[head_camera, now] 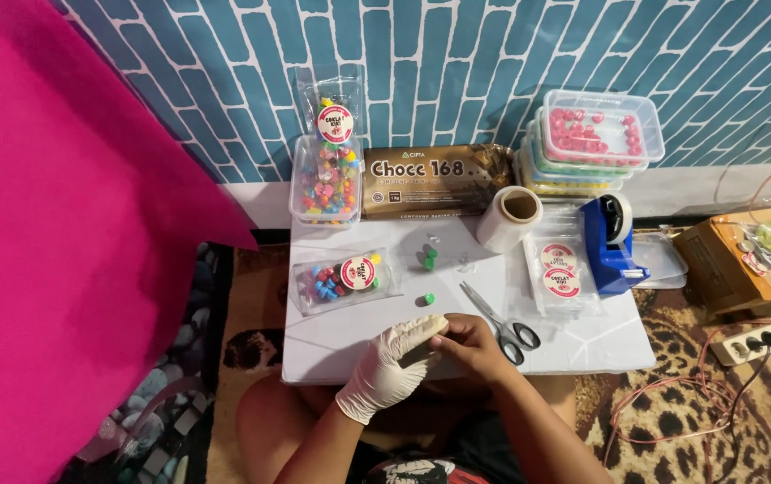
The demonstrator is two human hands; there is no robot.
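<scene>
- Here, the left hand (391, 362) wears a white glove, and its fingers (423, 328) lie loosely stretched toward the right hand, holding nothing that can be made out.
- The right hand (475, 345) is bare; its fingers curl shut on the glove's fingertips, pinching the glove (376, 381) at its end.
- Both hands meet over the near edge of a white board (331, 336) that serves as a table, just above the person's lap.
- Scissors (502, 323) lie on the board just beside the right hand, handles toward the person.
- A small green piece (428, 298) sits on the board just beyond the hands; two more green pieces (429, 258) lie farther back.
- A clear bag of coloured sweets (342, 280) with a round sticker lies to the left on the board.
- Behind it, a clear tub of sweets (324, 186) stands near the wall, with a second filled bag (331, 100) leaning upright above it.
- A long brown block (430, 182) in wrapper lies along the wall.
- A roll of clear film (509, 218) rests beside the block.
- Round stickers (560, 271) on a sheet lie right of the scissors.
- A blue tape dispenser (611, 244) stands at the board's right edge.
- Stacked lidded boxes (593, 139) of sweets sit at the far right by the wall.
- A pink cloth (72, 224) fills the left of the view.
</scene>
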